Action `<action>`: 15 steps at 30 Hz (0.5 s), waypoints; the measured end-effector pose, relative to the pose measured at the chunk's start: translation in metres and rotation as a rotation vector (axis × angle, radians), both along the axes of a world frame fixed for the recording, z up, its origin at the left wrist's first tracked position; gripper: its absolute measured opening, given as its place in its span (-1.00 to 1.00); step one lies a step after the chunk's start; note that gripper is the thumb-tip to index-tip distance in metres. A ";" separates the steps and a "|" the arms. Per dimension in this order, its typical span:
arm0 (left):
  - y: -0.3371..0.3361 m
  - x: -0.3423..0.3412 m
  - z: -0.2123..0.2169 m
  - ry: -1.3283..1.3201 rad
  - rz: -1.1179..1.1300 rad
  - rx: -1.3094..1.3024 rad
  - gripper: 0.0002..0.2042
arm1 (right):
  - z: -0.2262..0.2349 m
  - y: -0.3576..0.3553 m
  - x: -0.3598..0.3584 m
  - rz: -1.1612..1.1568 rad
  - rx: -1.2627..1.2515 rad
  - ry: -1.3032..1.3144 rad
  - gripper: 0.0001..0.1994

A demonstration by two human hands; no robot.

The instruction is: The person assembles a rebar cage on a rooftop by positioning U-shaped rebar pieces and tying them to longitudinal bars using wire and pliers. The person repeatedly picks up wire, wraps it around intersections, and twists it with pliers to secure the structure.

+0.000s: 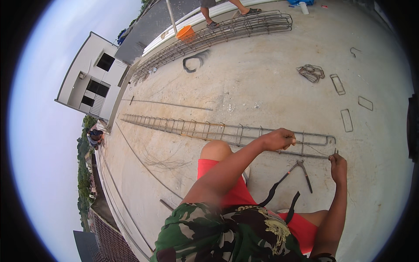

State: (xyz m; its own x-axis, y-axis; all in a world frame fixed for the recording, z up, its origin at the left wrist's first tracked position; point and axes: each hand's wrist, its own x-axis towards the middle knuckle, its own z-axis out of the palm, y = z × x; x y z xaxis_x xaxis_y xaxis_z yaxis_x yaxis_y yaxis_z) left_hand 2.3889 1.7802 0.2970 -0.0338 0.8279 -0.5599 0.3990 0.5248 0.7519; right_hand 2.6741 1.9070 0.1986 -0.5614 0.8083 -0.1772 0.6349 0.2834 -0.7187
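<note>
A long rebar cage (238,134) lies on the concrete floor in front of me, its near end to the right. My left hand (279,139) is closed in a pinch above the cage. My right hand (338,168) is closed at the end of the lower bar, its fingers partly hidden. A thin tie wire (315,150) runs between the two hands across the cage end. Below the cage, a pair of pincers (300,165) with dark and orange handles lies with its handles spread.
Loose rectangular stirrups (346,120) and a stirrup heap (310,73) lie at the right. Beyond are a wire coil (190,64), stacked cages (227,32), an orange bucket (185,32) and another person's sandalled foot (212,24). A long bar (146,163) and loose wires (166,163) lie at the left.
</note>
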 end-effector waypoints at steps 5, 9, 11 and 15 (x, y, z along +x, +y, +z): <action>0.025 0.007 0.002 0.350 -0.215 0.212 -0.72 | 0.002 0.017 0.018 0.021 0.026 -0.007 -0.75; 0.048 0.030 0.013 0.458 -0.318 0.177 -0.74 | 0.026 0.014 0.023 0.073 -0.073 -0.102 -0.72; 0.060 0.050 0.011 0.438 -0.341 0.211 -0.75 | 0.031 -0.004 0.006 0.036 0.296 0.031 -0.71; 0.081 0.079 0.021 0.343 -0.326 0.278 -0.74 | 0.054 -0.013 -0.012 -0.009 -0.022 0.418 -0.76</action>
State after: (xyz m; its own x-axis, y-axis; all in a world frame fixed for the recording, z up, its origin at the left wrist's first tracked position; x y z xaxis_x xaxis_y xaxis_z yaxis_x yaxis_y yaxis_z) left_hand 2.4683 1.8614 0.3181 0.1071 0.9412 -0.3205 0.7542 0.1332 0.6430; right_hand 2.6624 1.8937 0.2528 -0.5816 0.8121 0.0467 0.2899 0.2606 -0.9209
